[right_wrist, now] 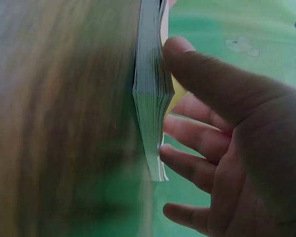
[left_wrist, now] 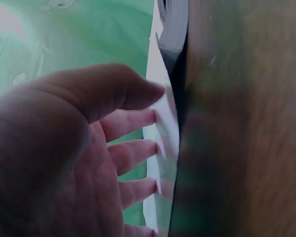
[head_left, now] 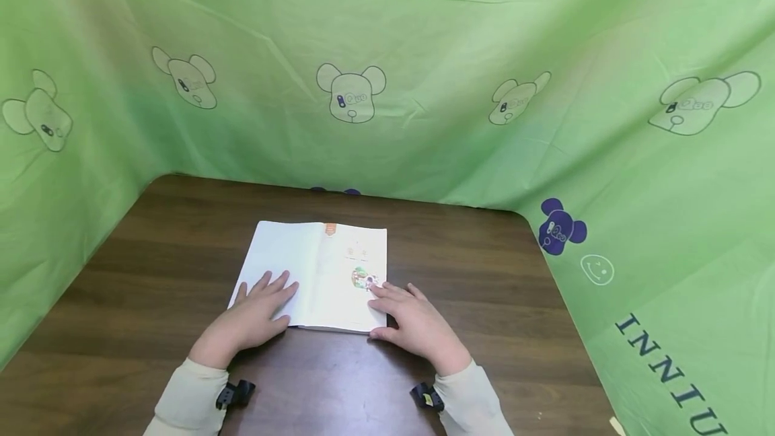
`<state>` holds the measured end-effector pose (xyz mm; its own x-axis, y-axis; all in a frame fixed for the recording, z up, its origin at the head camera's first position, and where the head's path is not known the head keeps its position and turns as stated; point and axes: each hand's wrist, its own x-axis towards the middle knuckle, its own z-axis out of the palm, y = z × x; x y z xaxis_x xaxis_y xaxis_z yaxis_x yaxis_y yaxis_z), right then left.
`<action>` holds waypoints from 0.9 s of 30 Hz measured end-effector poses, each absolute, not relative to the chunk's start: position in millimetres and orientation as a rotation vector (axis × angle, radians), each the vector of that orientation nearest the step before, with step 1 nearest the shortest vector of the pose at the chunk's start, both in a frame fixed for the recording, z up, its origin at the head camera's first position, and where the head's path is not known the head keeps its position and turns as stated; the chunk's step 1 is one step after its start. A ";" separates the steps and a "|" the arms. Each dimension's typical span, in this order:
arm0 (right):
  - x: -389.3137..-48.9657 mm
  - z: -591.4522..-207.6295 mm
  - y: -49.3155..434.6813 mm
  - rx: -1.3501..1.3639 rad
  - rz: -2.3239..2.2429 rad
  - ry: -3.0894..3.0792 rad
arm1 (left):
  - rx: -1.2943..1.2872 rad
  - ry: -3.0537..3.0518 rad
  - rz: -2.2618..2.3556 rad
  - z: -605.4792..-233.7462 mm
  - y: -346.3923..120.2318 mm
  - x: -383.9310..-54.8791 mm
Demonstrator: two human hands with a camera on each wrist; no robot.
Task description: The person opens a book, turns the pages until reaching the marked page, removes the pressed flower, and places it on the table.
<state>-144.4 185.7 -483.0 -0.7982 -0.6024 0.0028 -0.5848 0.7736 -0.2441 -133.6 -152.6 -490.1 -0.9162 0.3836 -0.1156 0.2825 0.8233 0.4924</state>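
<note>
An open book (head_left: pixel 311 268) lies on the brown wooden table, its left page blank and its right page carrying an orange tab mark and a small coloured picture. My left hand (head_left: pixel 254 318) rests with spread fingers on the lower left page; in the left wrist view the fingertips (left_wrist: pixel 150 186) meet the white paper. My right hand (head_left: pixel 414 321) lies at the lower right corner, fingers reaching over the right page near the picture. In the right wrist view the thumb (right_wrist: pixel 202 64) is at the edge of the thick page block (right_wrist: pixel 153 74).
The wooden table (head_left: pixel 472 268) extends around the book on all sides. A green curtain (head_left: pixel 424 32) with printed bear heads stands behind and on both sides. Dark wrist devices (head_left: pixel 236 393) sit by the pale sleeves (head_left: pixel 190 395).
</note>
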 end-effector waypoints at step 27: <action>-146.0 -483.2 195.4 -1.221 -0.452 2.923 | 0.733 2.902 0.674 -490.7 -102.6 -120.1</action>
<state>-146.0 195.4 -483.2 -0.7073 -0.6882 0.1612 -0.7048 0.6693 -0.2353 -120.1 -102.6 -490.7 -0.8833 0.4675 0.0348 0.4351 0.7897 0.4325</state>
